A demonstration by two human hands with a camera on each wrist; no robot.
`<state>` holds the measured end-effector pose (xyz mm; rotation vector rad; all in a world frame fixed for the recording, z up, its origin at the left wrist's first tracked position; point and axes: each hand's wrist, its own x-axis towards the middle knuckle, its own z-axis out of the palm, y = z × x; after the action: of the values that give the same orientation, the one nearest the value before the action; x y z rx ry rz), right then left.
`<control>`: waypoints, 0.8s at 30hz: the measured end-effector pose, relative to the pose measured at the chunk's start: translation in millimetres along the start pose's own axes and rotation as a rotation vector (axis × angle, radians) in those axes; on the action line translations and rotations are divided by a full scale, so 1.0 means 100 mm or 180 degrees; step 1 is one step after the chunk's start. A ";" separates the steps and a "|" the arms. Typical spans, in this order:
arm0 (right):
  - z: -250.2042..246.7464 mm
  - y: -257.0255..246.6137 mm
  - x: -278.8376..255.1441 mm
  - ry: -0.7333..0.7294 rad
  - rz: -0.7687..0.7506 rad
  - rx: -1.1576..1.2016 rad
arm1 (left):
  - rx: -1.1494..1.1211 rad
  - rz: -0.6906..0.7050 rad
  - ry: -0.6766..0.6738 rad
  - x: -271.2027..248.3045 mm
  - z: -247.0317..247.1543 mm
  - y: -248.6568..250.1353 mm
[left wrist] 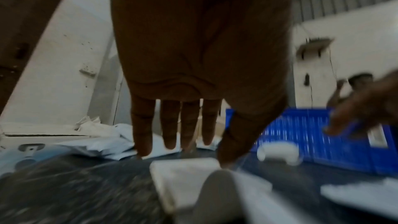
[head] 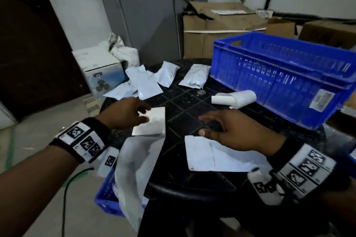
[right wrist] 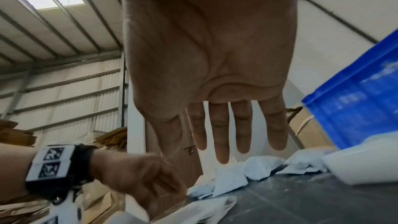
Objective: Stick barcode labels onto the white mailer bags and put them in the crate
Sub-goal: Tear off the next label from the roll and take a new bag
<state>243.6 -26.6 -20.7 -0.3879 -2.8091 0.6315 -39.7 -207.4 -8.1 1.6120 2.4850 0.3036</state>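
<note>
My left hand (head: 145, 114) reaches over the black table (head: 185, 106) with straight fingers. Its thumb touches the near corner of a flat white sheet (head: 154, 123); a long pale strip (head: 134, 169) hangs from that sheet over the table edge. My right hand (head: 210, 125) hovers palm down, fingers spread and holding nothing, above the far edge of a flat white mailer bag (head: 202, 156). A roll of white labels (head: 237, 98) lies in front of the blue crate (head: 279, 82) at the right. In the wrist views both palms show with fingers extended: the left hand (left wrist: 193, 152) and the right hand (right wrist: 226, 151).
Several filled white mailer bags (head: 154, 81) lie in a pile at the table's far left. A second blue crate (head: 107, 196) stands on the floor below the near left edge. Cardboard boxes (head: 221, 29) and a white carton (head: 100, 71) stand behind the table.
</note>
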 end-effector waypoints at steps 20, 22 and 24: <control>0.68 -0.19 0.72 -0.0247 0.0671 0.0631 | -0.0322 0.0581 -0.0533 0.52 -0.78 -0.09; 0.80 -0.20 0.76 -0.0333 0.0798 0.0844 | -0.0507 0.0260 -0.0861 0.70 -0.73 -0.07; 0.89 -0.21 0.77 -0.0331 0.0889 0.0845 | -0.0369 0.0058 -0.0979 0.91 -0.59 -0.06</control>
<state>141.4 -55.7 -76.8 -0.7187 -2.7360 1.0983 -95.7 -131.4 44.9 1.5084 2.1835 0.1819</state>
